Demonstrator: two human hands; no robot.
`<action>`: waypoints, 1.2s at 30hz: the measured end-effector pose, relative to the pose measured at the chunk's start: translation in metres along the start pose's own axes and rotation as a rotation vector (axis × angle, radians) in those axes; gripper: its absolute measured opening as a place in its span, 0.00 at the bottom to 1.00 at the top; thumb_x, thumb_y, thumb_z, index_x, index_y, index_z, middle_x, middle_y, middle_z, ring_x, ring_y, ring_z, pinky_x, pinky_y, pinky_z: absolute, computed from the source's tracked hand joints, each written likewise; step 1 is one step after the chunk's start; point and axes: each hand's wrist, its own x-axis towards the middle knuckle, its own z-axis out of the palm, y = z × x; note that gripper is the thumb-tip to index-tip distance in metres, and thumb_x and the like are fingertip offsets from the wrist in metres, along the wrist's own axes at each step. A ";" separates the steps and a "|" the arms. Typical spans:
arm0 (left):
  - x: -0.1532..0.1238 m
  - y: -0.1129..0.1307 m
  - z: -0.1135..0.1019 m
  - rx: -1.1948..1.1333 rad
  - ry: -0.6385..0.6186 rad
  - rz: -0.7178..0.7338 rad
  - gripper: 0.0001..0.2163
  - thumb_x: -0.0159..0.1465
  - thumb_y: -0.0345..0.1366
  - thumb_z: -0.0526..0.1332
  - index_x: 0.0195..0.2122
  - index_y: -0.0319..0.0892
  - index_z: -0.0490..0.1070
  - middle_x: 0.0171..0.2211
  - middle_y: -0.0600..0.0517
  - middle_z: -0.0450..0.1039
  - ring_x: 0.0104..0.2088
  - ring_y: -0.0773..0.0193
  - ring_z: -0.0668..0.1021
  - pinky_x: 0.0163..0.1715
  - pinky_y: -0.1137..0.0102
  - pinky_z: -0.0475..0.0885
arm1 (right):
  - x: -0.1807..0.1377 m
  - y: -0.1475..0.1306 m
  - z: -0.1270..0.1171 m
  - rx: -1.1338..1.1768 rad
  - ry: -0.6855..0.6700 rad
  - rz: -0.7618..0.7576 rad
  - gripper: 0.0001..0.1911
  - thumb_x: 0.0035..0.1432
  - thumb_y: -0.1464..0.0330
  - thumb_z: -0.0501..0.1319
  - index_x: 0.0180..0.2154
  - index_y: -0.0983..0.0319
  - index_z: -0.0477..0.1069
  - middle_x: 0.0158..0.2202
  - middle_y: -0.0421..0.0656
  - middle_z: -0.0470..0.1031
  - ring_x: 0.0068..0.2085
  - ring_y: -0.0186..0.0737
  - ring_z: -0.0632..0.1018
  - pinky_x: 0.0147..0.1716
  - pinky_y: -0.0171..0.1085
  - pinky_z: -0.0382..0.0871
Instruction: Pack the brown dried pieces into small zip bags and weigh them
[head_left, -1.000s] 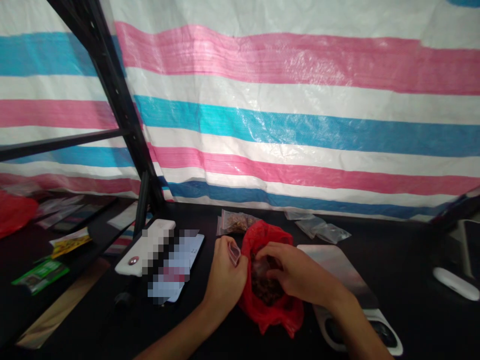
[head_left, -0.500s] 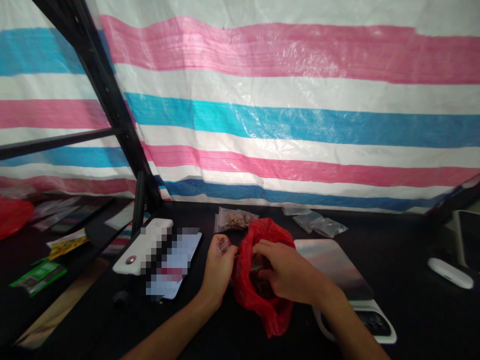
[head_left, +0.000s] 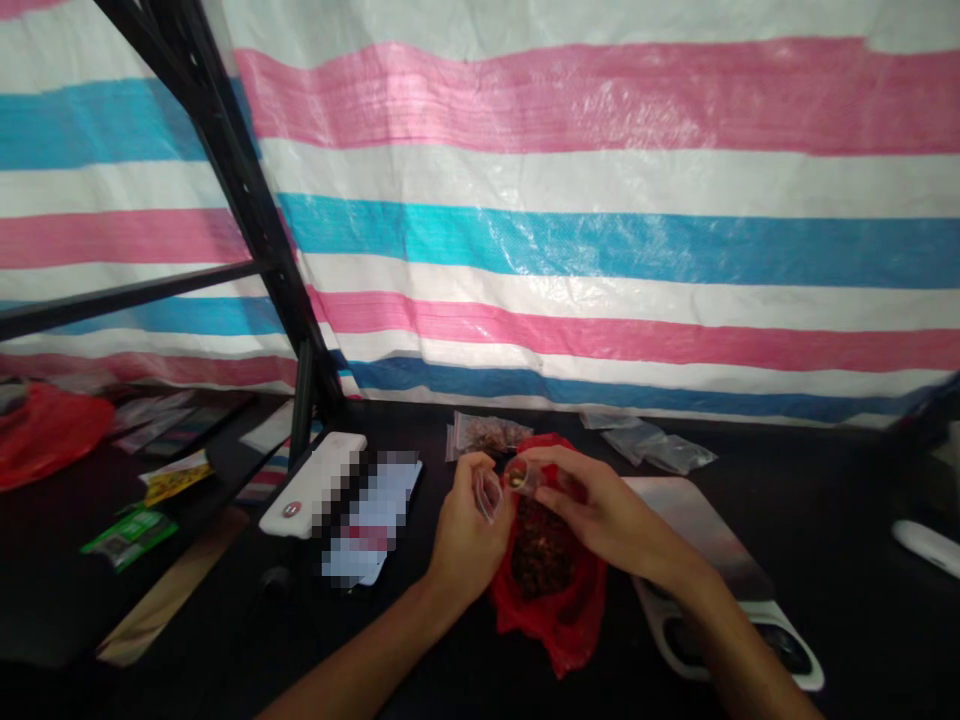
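Observation:
A red plastic bag of dark brown bits lies open on the black table between my hands. My left hand pinches a small clear plastic bag held open above the red bag's left rim. My right hand is closed on a small clear cup with some bits in it, tipped toward the clear bag's mouth.
A kitchen scale with a shiny plate lies under my right forearm. A filled clear bag and empty clear bags lie behind. A white device, a black rack post, packets, another red bag at left.
My right hand has come up out of the red bag with the small cup and moved to the clear bag in my left hand. The view shifted slightly.

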 end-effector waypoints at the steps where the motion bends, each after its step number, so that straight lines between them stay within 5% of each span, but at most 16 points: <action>1: -0.001 0.000 0.000 -0.005 -0.026 -0.011 0.10 0.64 0.37 0.62 0.43 0.45 0.63 0.30 0.58 0.70 0.30 0.66 0.74 0.32 0.72 0.67 | 0.001 -0.001 0.004 -0.030 0.031 -0.036 0.18 0.64 0.72 0.60 0.54 0.54 0.75 0.51 0.44 0.78 0.53 0.44 0.77 0.55 0.44 0.70; 10: -0.002 -0.002 -0.004 0.094 -0.002 -0.010 0.09 0.62 0.36 0.64 0.43 0.45 0.68 0.35 0.54 0.76 0.34 0.63 0.78 0.35 0.71 0.70 | -0.002 -0.003 0.027 -0.380 0.176 -0.340 0.28 0.67 0.78 0.53 0.59 0.46 0.71 0.56 0.43 0.74 0.55 0.44 0.75 0.52 0.46 0.72; 18: 0.006 0.006 -0.002 -0.096 0.078 0.005 0.09 0.64 0.40 0.64 0.37 0.44 0.64 0.26 0.59 0.66 0.26 0.68 0.71 0.29 0.73 0.67 | 0.000 -0.001 0.014 -0.397 0.311 -0.220 0.18 0.67 0.72 0.56 0.56 0.55 0.70 0.53 0.47 0.73 0.55 0.47 0.74 0.54 0.47 0.71; 25: 0.004 0.007 -0.005 -0.195 0.311 0.186 0.07 0.66 0.37 0.63 0.40 0.45 0.64 0.32 0.56 0.69 0.32 0.67 0.74 0.35 0.73 0.70 | -0.003 -0.010 0.006 -0.474 0.024 -0.165 0.24 0.59 0.77 0.60 0.55 0.54 0.72 0.52 0.46 0.75 0.51 0.49 0.74 0.54 0.53 0.68; 31: 0.000 0.003 -0.006 -0.262 0.129 0.327 0.05 0.72 0.39 0.57 0.45 0.46 0.63 0.40 0.52 0.71 0.44 0.63 0.76 0.48 0.67 0.70 | -0.004 -0.009 0.020 -0.286 0.048 -0.085 0.26 0.61 0.70 0.64 0.60 0.54 0.66 0.57 0.47 0.73 0.58 0.49 0.72 0.59 0.53 0.65; 36: -0.002 0.002 -0.007 -0.283 0.105 0.372 0.08 0.72 0.44 0.55 0.48 0.48 0.60 0.47 0.50 0.64 0.50 0.61 0.71 0.53 0.64 0.67 | -0.006 -0.005 0.038 -0.096 0.061 0.021 0.35 0.55 0.67 0.70 0.63 0.54 0.62 0.62 0.46 0.69 0.63 0.50 0.69 0.64 0.54 0.62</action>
